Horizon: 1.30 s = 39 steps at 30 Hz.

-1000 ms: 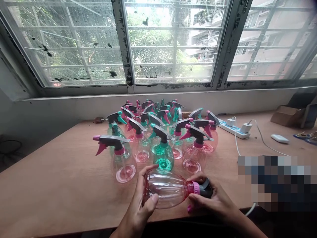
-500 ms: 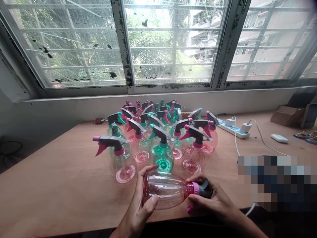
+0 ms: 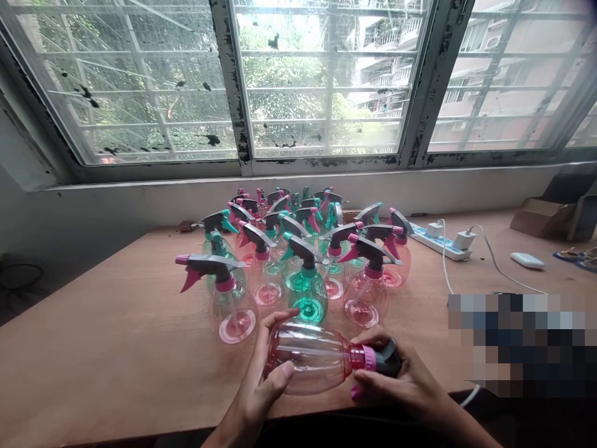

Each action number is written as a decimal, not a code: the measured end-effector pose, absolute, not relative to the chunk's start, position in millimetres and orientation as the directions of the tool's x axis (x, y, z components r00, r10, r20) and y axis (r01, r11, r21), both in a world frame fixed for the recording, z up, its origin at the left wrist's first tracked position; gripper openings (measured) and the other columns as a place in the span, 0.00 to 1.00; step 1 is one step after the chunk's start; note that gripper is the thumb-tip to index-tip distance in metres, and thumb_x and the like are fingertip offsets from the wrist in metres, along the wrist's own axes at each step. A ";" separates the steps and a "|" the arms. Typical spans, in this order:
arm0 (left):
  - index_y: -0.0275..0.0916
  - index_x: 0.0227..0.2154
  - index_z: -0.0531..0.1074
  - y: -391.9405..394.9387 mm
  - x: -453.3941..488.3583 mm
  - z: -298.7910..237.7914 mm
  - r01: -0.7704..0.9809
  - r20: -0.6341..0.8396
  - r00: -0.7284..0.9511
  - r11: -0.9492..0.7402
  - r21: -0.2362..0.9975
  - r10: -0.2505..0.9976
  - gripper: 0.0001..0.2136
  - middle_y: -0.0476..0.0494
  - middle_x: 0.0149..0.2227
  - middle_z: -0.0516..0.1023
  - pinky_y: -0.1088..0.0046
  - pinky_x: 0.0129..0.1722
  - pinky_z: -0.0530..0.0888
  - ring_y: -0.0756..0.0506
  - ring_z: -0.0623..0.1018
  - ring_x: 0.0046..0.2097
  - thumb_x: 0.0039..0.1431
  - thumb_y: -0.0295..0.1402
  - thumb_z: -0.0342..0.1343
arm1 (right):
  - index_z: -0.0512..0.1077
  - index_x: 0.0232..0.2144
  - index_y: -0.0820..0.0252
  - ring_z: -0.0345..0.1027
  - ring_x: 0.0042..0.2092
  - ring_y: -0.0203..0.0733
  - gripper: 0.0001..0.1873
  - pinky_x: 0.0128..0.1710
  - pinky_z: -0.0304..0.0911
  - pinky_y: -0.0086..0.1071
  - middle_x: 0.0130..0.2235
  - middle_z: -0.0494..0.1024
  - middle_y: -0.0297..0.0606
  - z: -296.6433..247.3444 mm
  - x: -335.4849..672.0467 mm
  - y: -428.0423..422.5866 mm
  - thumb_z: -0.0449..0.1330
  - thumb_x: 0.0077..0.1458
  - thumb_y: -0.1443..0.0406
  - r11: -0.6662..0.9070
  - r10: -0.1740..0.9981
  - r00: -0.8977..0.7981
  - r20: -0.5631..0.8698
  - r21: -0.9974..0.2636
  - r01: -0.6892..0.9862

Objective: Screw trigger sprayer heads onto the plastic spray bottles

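Note:
A clear pink spray bottle (image 3: 310,358) lies sideways between my two hands, just above the table's front edge. My left hand (image 3: 265,367) is wrapped round its wide base, thumb toward me. At the neck, the fingers of my right hand (image 3: 396,376) are closed round the pink collar and black spray head. Part of the pink trigger shows below the right thumb. Just beyond my hands stand a green spray bottle (image 3: 306,292), a pink spray bottle (image 3: 366,298) and another pink spray bottle (image 3: 234,311), all upright with heads on.
More pink and green spray bottles stand crowded behind, toward the window wall. On the right of the wooden table (image 3: 130,336) are a power strip (image 3: 438,241) with plugs and cables, a white mouse-shaped object (image 3: 527,260) and a cardboard box (image 3: 543,216). A blurred patch covers the lower right.
Both hands keep their hold on the spray bottle. The thumbs and the spray head have shifted very slightly; the standing bottles have stayed in place.

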<state>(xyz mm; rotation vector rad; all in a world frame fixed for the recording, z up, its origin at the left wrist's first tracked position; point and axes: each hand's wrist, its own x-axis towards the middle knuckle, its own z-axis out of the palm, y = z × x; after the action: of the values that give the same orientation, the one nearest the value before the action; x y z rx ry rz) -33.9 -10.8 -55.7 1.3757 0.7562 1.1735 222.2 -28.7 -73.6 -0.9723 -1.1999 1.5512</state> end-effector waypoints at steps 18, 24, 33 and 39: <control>0.47 0.58 0.61 -14.5 -33.2 -57.1 -0.094 0.257 0.273 -0.240 0.966 0.927 0.23 0.39 0.62 0.65 0.59 0.55 0.69 0.32 0.67 0.61 0.63 0.44 0.58 | 0.73 0.41 0.57 0.82 0.29 0.40 0.22 0.34 0.81 0.35 0.29 0.82 0.29 -71.3 221.4 -29.4 0.77 0.48 0.59 -0.099 0.966 -0.253 -0.044 -0.973 -0.211; 0.45 0.58 0.61 -13.4 -32.2 -56.6 -0.101 0.240 0.291 -0.219 0.970 0.926 0.25 0.38 0.63 0.64 0.56 0.57 0.67 0.30 0.66 0.61 0.61 0.44 0.59 | 0.73 0.41 0.56 0.83 0.30 0.43 0.21 0.34 0.81 0.37 0.28 0.83 0.30 -67.6 222.0 -29.8 0.76 0.49 0.57 -0.095 0.961 -0.273 -0.039 -0.976 -0.194; 0.43 0.56 0.66 -10.6 -30.7 -57.0 -0.144 0.206 0.217 -0.177 0.974 0.954 0.24 0.38 0.63 0.68 0.62 0.53 0.69 0.33 0.71 0.58 0.59 0.43 0.59 | 0.74 0.40 0.55 0.82 0.30 0.42 0.21 0.34 0.81 0.35 0.28 0.83 0.29 -70.6 222.8 -29.5 0.76 0.48 0.58 -0.094 0.961 -0.275 -0.037 -0.976 -0.196; 0.47 0.60 0.61 -23.0 -25.3 -38.4 -0.059 0.137 0.292 -0.125 0.990 0.947 0.34 0.40 0.53 0.76 0.65 0.48 0.75 0.37 0.79 0.48 0.54 0.48 0.68 | 0.73 0.40 0.55 0.82 0.30 0.44 0.20 0.34 0.81 0.37 0.29 0.83 0.30 -70.1 223.3 -29.4 0.76 0.49 0.58 -0.075 0.962 -0.273 -0.028 -0.983 -0.165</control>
<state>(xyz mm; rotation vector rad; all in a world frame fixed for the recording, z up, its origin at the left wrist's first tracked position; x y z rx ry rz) -25.3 -23.0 -38.4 1.4021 0.8909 1.0956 223.3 -29.4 -70.1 -0.9738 -1.2443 1.5235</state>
